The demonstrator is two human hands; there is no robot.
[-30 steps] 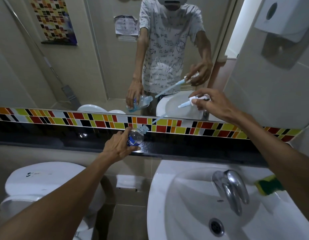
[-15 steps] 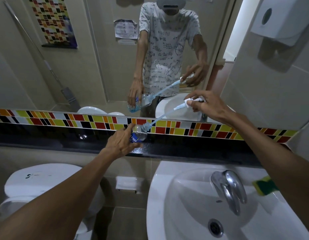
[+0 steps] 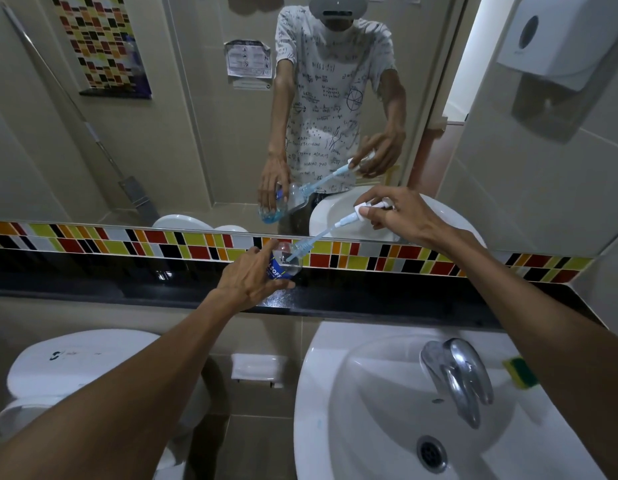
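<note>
Clear blue-labelled plastic bottle (image 3: 283, 263), mid-frame, gripped by left hand (image 3: 247, 278); right hand (image 3: 401, 213) pinches white sprayer head (image 3: 371, 207), tube entering bottle.

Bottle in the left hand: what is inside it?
The dip tube of the sprayer in the right hand reaches into the bottle through its mouth. The mirror shows blue liquid at the base; directly, the left hand and label cover that part.
</note>
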